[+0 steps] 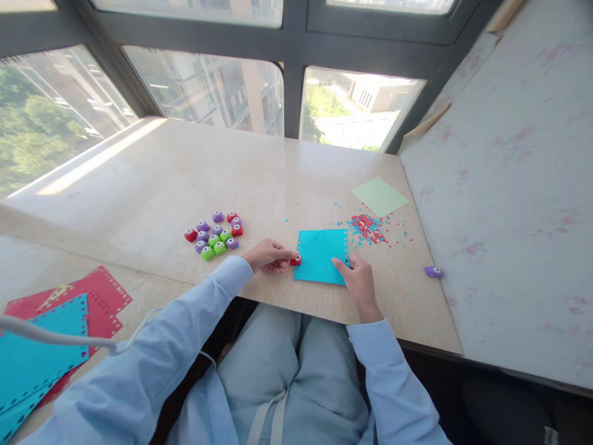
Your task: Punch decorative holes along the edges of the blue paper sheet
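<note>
A blue sheet of paper point(319, 253) lies in front of me, with small holes along its left and right edges. My left hand point(271, 254) is closed on a small red craft punch point(296, 261), which sits at the sheet's left edge. At the opposite edge, my right hand point(359, 278) grips the paper, its thumb on top and its fingers partly hidden beneath. Left of my hands stands a group of several small punches point(217, 230) in purple, green and red.
Red and blue paper bits point(368, 228) are scattered right of the sheet, near a pale green paper point(380, 196). A purple punch point(434, 271) lies by the right wall. Punched red sheets point(104, 296) and blue sheets point(50, 346) are stacked at left, beneath a white cable point(69, 337).
</note>
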A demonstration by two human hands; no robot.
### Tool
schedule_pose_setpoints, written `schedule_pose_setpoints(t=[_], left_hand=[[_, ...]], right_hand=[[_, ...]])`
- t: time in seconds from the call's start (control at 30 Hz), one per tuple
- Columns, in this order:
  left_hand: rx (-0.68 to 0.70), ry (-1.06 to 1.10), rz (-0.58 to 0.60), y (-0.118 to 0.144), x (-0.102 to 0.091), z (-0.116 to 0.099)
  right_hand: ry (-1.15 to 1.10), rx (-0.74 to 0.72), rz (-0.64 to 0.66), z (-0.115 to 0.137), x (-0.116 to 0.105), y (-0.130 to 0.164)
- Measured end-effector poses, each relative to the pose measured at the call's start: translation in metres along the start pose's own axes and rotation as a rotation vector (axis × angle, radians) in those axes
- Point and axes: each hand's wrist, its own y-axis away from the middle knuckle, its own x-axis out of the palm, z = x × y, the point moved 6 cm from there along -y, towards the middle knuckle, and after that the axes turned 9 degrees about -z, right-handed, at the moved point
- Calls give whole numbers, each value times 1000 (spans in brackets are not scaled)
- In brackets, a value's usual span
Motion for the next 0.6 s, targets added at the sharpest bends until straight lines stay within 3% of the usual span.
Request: schedule_pose_setpoints(t=[0.1,0.2,0.3,0.43,0.6], left_hand=[[55,-10,13,2,1,-1],[112,-58,-61,4,-1,0],[218,-117,-121,6,1,2],[366,-213,-117,10,9,5],[394,-194,-206,14,6,8]], right_hand=[[-18,-1,7,1,-1,1],[-23,-8,7,3,-2,2],[-20,-21,-11,3,-3,1],[-22,-19,-25,-4,-6,0],[-33,-12,-8,-11,-9,-1]])
